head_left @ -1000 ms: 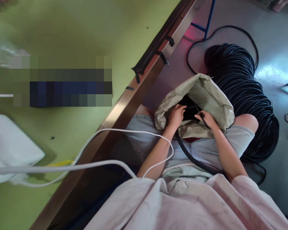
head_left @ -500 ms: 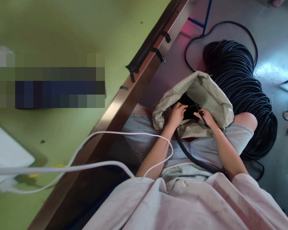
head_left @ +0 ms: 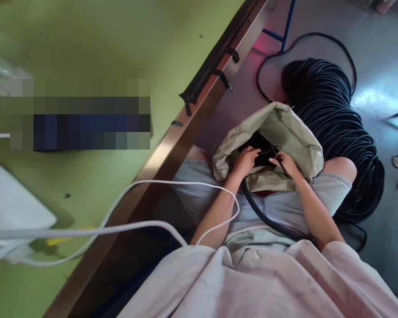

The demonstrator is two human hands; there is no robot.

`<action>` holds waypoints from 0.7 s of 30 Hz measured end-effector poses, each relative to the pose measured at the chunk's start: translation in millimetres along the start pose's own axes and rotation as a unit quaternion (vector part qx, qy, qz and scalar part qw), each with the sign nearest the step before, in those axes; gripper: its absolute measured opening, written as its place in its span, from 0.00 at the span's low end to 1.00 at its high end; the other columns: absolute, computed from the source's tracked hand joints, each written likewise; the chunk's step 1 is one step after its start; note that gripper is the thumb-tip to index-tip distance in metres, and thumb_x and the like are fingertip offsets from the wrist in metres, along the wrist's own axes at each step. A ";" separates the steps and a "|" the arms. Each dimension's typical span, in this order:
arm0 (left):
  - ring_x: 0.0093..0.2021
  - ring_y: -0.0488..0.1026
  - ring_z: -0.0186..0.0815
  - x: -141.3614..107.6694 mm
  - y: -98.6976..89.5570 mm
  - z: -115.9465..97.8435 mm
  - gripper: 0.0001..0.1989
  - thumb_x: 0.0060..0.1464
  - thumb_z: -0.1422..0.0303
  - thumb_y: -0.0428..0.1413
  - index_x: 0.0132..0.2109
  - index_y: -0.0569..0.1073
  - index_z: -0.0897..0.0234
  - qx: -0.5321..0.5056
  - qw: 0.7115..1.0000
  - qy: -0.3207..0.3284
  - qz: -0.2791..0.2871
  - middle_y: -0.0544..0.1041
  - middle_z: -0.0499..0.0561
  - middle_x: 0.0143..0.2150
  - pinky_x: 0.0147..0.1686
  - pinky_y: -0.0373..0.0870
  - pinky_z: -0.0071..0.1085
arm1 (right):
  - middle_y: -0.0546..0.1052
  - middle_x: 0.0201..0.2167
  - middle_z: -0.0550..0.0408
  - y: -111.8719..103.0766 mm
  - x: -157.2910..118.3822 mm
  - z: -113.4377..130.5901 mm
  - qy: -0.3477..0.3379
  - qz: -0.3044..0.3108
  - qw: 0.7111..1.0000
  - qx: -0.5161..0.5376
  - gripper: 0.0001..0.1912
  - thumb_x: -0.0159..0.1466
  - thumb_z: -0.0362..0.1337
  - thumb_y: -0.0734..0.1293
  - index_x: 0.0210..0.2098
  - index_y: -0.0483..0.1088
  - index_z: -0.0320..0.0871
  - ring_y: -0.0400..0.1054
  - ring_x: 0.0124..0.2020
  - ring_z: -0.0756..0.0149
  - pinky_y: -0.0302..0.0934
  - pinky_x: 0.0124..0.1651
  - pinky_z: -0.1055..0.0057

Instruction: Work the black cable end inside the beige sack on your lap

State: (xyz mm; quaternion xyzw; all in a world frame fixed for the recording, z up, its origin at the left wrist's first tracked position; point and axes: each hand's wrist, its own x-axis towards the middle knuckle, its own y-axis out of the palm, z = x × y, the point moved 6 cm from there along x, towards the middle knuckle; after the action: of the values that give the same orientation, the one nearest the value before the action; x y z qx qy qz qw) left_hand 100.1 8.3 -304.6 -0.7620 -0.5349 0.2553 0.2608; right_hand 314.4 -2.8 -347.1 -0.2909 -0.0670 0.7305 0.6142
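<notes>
A tan sack stands between my bent legs, its rolled mouth facing up and its inside dark with black material. At the mouth, my left hand has its fingers closed on a thin black cable. My right hand, just across from it, grips black-handled scissors whose tips point toward the cable; whether the blades touch it I cannot tell. A thick black hose runs from under my left wrist over my lap.
A large coil of black cable lies on the floor to the right of the sack. On the left is a green tabletop with a metal edge and black tape strips. A white cord crosses my left forearm. A white device sits on the tabletop.
The view has shifted slightly, so the table appears a little farther right. The thin black cable at my left fingertips looks slightly lower and more bent. Both hands stay at the sack's mouth.
</notes>
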 end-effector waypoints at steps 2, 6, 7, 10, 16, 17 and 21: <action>0.53 0.74 0.39 -0.3 -2.6 0.0 0.18 0.67 0.76 0.51 0.57 0.79 0.60 0.001 1.000 -0.006 -0.017 0.77 0.55 0.52 0.57 0.72 0.35 | 0.76 0.32 0.55 0.5 -0.7 0.5 -0.008 -0.001 1.000 0.003 0.30 0.55 0.62 0.74 0.43 0.70 0.45 0.70 0.34 0.60 0.63 0.37 0.67; 0.54 0.73 0.40 -2.6 -9.1 -4.8 0.18 0.67 0.76 0.51 0.57 0.79 0.60 0.010 0.998 -0.011 -0.054 0.75 0.56 0.54 0.56 0.72 0.35 | 0.77 0.36 0.56 5.0 -2.3 0.1 -0.009 0.004 1.000 0.014 0.34 0.55 0.60 0.75 0.50 0.67 0.45 0.70 0.35 0.62 0.64 0.40 0.67; 0.54 0.73 0.40 -3.3 -10.6 -6.7 0.18 0.67 0.76 0.51 0.57 0.79 0.60 0.009 0.998 -0.007 -0.062 0.75 0.56 0.54 0.56 0.72 0.35 | 0.76 0.36 0.56 6.1 -2.6 0.1 -0.006 0.007 1.000 0.017 0.34 0.55 0.59 0.75 0.51 0.66 0.45 0.70 0.36 0.62 0.64 0.40 0.67; 0.54 0.73 0.38 -4.9 -13.8 -11.5 0.18 0.67 0.78 0.49 0.56 0.78 0.61 -0.001 0.997 0.011 -0.082 0.74 0.56 0.55 0.57 0.72 0.34 | 0.76 0.35 0.56 6.5 -3.2 0.7 0.003 0.005 1.000 0.026 0.32 0.56 0.59 0.75 0.50 0.66 0.45 0.70 0.35 0.63 0.64 0.38 0.67; 0.51 0.74 0.38 -4.0 -16.2 -12.5 0.18 0.65 0.79 0.50 0.54 0.79 0.61 -0.015 0.992 0.055 -0.116 0.74 0.54 0.52 0.55 0.73 0.34 | 0.71 0.27 0.61 3.2 -2.2 2.2 0.006 0.002 0.998 0.059 0.33 0.53 0.62 0.76 0.44 0.65 0.46 0.64 0.28 0.65 0.57 0.30 0.71; 0.50 0.74 0.38 -3.6 -16.7 -11.7 0.17 0.65 0.79 0.50 0.54 0.79 0.62 -0.019 0.991 0.059 -0.122 0.74 0.54 0.51 0.55 0.73 0.34 | 0.71 0.27 0.61 3.4 -1.6 2.3 0.004 0.001 0.998 0.066 0.34 0.52 0.62 0.77 0.44 0.65 0.46 0.64 0.27 0.66 0.57 0.30 0.71; 0.51 0.74 0.38 -2.5 -14.6 -9.7 0.18 0.64 0.79 0.52 0.54 0.79 0.61 -0.038 0.990 0.073 -0.119 0.75 0.54 0.51 0.56 0.73 0.35 | 0.71 0.29 0.61 7.0 0.4 1.7 -0.010 -0.001 0.993 0.115 0.37 0.53 0.62 0.76 0.48 0.61 0.47 0.66 0.29 0.65 0.60 0.31 0.70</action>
State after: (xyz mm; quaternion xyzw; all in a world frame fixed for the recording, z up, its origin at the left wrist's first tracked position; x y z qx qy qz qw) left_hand 95.8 9.0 -287.3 -0.7188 -0.6106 0.1460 0.2986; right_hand 307.5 -3.6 -349.0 -0.2111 0.0107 0.7358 0.6434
